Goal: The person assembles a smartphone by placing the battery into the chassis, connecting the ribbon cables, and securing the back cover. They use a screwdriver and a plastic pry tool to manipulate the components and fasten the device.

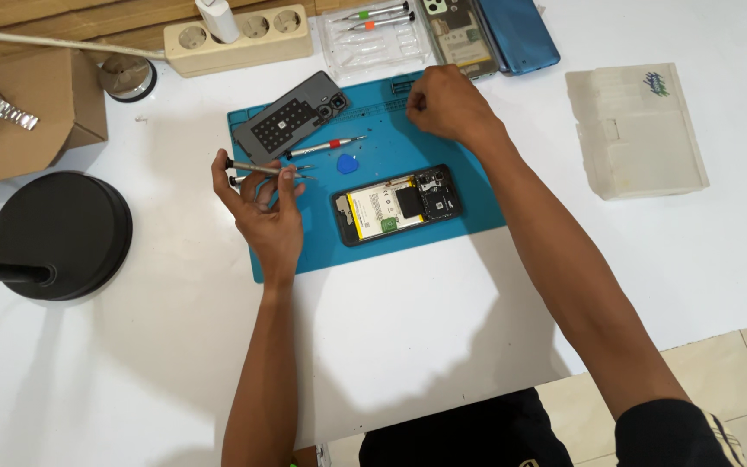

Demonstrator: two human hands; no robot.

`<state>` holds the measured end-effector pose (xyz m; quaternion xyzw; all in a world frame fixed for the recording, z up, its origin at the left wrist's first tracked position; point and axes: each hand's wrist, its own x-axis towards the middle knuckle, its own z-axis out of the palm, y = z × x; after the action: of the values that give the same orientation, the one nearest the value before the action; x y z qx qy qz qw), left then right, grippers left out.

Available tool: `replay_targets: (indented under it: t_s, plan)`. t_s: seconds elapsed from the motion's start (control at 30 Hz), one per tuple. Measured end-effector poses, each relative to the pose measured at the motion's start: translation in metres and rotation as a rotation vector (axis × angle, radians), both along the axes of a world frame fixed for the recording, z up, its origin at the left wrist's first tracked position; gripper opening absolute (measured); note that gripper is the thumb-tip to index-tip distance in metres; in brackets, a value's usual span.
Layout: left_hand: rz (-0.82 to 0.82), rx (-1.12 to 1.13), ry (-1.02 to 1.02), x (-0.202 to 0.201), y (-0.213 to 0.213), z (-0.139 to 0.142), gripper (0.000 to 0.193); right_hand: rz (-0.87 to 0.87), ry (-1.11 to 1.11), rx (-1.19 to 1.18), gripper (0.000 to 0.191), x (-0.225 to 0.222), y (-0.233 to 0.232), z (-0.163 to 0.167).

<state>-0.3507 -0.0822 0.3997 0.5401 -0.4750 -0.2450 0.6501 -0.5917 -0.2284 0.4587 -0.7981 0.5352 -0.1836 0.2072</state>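
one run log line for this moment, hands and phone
left hand: holds two screwdrivers | right hand: closed, at mat's top edge | opened phone: on mat, untouched

Hands: two, left hand at 9 o'clock, right hand at 12
Screwdrivers: three on the blue mat, two in the tray
Opened phones: two
Back covers: two
Blue picks: one
Power strips: one
Wristwatches: one

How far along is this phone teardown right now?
Done: the grey back cover lies off the opened phone. In hand: the left hand holds a screwdriver; the right hand rests fisted at the blue mat edge. Left: battery and boards remain inside.
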Motion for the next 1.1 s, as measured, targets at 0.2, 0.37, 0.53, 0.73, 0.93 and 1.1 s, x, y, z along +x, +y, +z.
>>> replay_targets:
  t_s: [0.2, 0.37, 0.53, 0.73, 0.93, 1.1]
  plan:
    - [-0.003, -0.014, -0.015, -0.001, -0.002, -0.001, 0.075, 0.022, 0.095, -0.094, 0.01, 0.0, 0.0, -0.015]
    - [-0.012, -0.025, -0.014, 0.001, -0.003, -0.002, 0.075, 0.021, -0.083, -0.131, 0.008, -0.009, 0.002, -0.023]
    - [-0.04, -0.079, -0.016, 0.002, -0.003, -0.004, 0.075, -0.007, -0.272, 0.029, 0.013, -0.029, 0.014, -0.029]
    - [-0.136, -0.148, -0.007, -0.004, 0.002, -0.004, 0.075, 0.086, -0.523, 0.053, 0.015, -0.048, 0.053, -0.053]
    - [-0.379, -0.157, 0.076, -0.045, -0.014, -0.006, 0.076, 0.124, -0.884, 0.285, 0.022, -0.042, 0.078, -0.08]
    - [-0.418, -0.119, 0.065, -0.078, -0.032, -0.009, 0.078, 0.16, -0.973, 0.303, 0.029, -0.039, 0.074, -0.087]
